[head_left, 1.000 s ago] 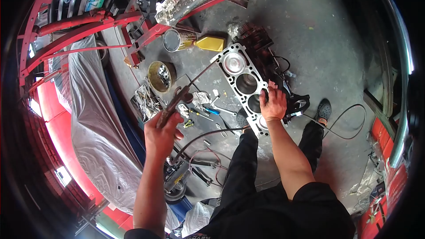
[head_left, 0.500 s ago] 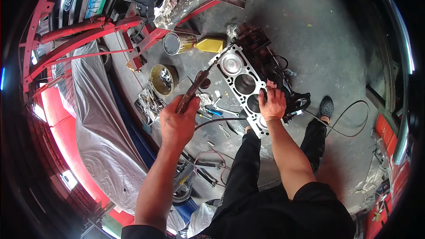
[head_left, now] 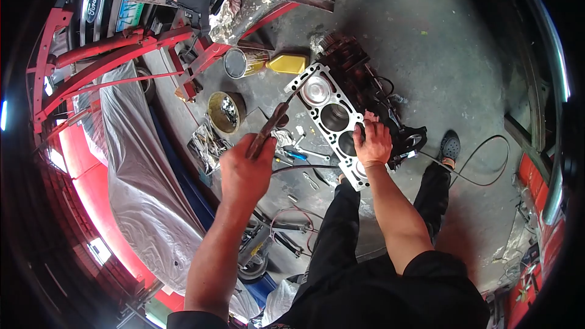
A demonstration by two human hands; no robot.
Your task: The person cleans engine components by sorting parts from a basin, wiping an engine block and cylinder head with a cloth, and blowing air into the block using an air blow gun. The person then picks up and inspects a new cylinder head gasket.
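An engine block [head_left: 334, 117] stands on the floor ahead of me, its bright machined top showing a row of round cylinder bores. My left hand [head_left: 245, 161] is closed around the grimy brown handle of a long, thin-tipped tool [head_left: 272, 123]. Its slim end reaches over the block's far left corner, beside a bore with a shiny piston [head_left: 317, 89]; whether the tip touches metal I cannot tell. On the near part of the block's top lies my right hand [head_left: 373, 143], fingers stretched and thumb apart. A pinkish scrap [head_left: 370, 116] shows just beyond its fingertips.
Left of the block are a yellow bottle [head_left: 287, 63], an open can [head_left: 236, 63], a round tub [head_left: 225, 113] and loose tools [head_left: 298, 154]. A red metal frame [head_left: 116, 45] stands farther left. A black hose [head_left: 301, 166] and cable [head_left: 484, 184] cross the floor near my legs.
My left hand and the tool have shifted slightly down in view, with the slim end still over the block's far corner. My right hand stays on the block.
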